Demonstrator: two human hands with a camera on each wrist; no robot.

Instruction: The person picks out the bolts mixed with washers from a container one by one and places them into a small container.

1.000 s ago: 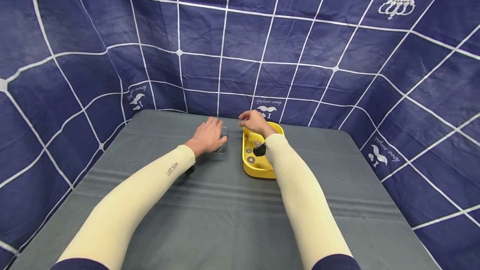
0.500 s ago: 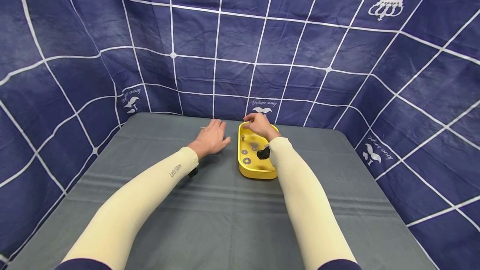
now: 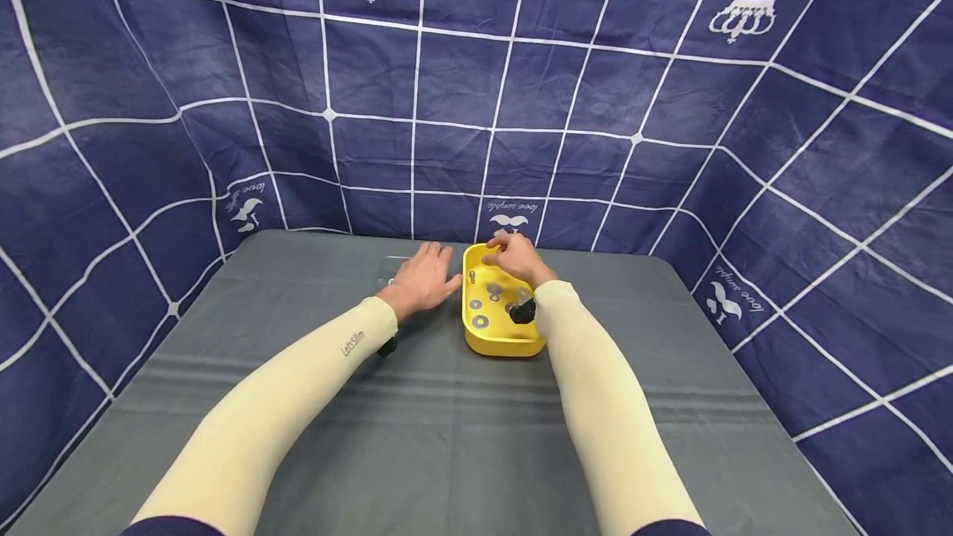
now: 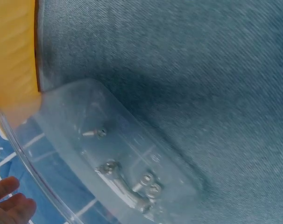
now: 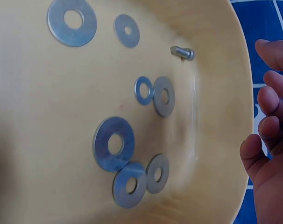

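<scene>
My left hand (image 3: 424,278) is over a clear plastic box (image 3: 395,265), palm down with its fingers extended. In the left wrist view, several metal screws (image 4: 114,170) lie in the box, and my left fingertips (image 4: 13,198) show past its rim. My right hand (image 3: 517,259) hovers above the far end of a yellow tray (image 3: 503,347), fingers loosely bent. The right wrist view shows nothing between these fingers (image 5: 272,126). Inside the tray are several flat washers (image 5: 114,143) of different sizes and one small bolt (image 5: 182,52).
A grey cloth (image 3: 462,437) covers the table. Blue curtains (image 3: 447,81) with white grid lines stand at the back and both sides. In the left wrist view the tray's yellow wall (image 4: 13,51) is right beside the clear box.
My left hand has moved right, closer to the yellow tray. The clear box now shows left of that hand instead of right. My right hand has shifted inward over the tray.
</scene>
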